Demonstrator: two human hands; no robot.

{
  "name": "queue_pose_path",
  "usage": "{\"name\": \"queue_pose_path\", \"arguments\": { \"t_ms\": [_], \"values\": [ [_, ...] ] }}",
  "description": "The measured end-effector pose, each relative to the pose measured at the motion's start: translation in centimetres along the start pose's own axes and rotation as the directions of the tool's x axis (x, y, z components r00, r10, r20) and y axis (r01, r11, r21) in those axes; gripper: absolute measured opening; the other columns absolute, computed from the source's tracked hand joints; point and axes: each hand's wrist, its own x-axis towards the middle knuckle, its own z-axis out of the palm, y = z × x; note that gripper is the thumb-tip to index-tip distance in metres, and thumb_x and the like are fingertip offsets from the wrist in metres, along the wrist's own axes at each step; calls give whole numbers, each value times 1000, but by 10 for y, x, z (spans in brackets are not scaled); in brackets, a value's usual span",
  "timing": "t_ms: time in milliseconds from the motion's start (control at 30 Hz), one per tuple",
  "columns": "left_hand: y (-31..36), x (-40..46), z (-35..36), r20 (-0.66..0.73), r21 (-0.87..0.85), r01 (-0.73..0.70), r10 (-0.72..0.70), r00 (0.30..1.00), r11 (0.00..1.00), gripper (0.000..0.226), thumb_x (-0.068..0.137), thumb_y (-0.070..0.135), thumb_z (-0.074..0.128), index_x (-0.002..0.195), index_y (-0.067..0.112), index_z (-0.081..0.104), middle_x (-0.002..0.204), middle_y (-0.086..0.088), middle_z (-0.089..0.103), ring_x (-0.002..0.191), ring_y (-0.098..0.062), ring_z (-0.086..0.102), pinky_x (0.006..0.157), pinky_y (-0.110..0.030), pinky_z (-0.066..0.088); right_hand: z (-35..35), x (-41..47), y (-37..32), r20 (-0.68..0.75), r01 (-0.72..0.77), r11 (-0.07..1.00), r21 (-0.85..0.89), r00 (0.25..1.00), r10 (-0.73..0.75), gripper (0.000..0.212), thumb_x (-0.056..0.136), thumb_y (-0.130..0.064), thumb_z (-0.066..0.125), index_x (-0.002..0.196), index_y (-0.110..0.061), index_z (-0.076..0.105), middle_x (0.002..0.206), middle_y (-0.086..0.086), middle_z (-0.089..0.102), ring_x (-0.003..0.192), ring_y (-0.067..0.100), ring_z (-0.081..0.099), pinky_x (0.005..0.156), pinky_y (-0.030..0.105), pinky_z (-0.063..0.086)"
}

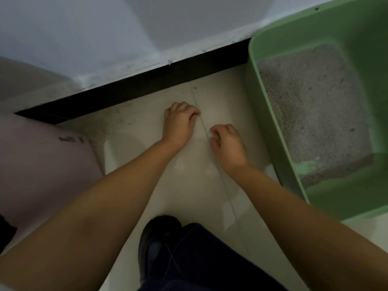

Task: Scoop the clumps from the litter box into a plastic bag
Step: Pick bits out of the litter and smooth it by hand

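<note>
Above a dark shoe (156,244) on the pale floor (134,131), the left hand (178,124) and right hand (227,143) hover with grip clenched, holding nothing visible, while the green litter box (270,131) of grey litter (310,114) sits to the right.

The pale tiled floor (184,185) carries a green litter box (270,131), perhaps a clear plastic sheet too.

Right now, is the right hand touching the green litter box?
Apart. The head view shows the right hand with curled fingers over the pale floor, and a strip of bare floor lies between it and the litter box wall.
</note>
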Motion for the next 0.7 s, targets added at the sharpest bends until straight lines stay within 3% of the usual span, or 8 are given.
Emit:
{"name": "queue_pose_path", "arguments": {
  "t_ms": [133,267,400,533,633,700],
  "values": [
    [-7,-7,5,-9,3,-93,93,996,996,27,85,27,48,91,15,72,88,-8,63,89,-30,55,80,-30,30,8,12,-2,-30,16,994,-111,999,-19,25,89,-19,55,113,-11,60,112,13,55,105,30,50,80,37,46],
    [-10,-11,12,-35,-5,-106,106,994,994,26,83,28,50,94,20,72,88,-4,61,90,-23,51,83,-21,23,13,18,-5,-94,12,987,-160,995,-27,19,90,-23,55,104,-12,63,104,12,58,98,30,52,71,36,46],
    [-8,-9,12,-45,-28,-91,90,995,995,26,84,27,49,93,18,72,87,-4,61,88,-25,54,81,-19,21,17,22,-6,-142,6,982,-188,989,-34,19,92,-23,53,99,-10,65,101,14,59,95,32,52,67,36,43],
    [-5,-9,12,-48,-30,-84,82,995,996,27,85,29,47,92,18,72,87,-5,61,88,-26,55,84,-26,27,20,25,-7,-124,-26,976,-218,992,-2,23,95,-21,48,101,-5,63,105,16,58,99,33,52,72,39,42],
    [-2,-7,15,-35,0,-112,112,993,994,27,83,33,50,91,20,72,87,-4,61,88,-26,55,83,-27,26,10,19,-10,-119,-60,996,-60,992,52,21,95,-19,48,101,-3,60,105,16,55,100,30,52,76,40,44],
    [2,-6,20,-21,34,-124,124,992,992,27,80,36,51,90,20,71,87,-4,61,88,-26,54,82,-27,24,-6,7,-16,-172,8,998,63,985,3,14,94,-14,50,96,-3,58,98,12,54,93,26,53,76,39,45]
  ]
}}
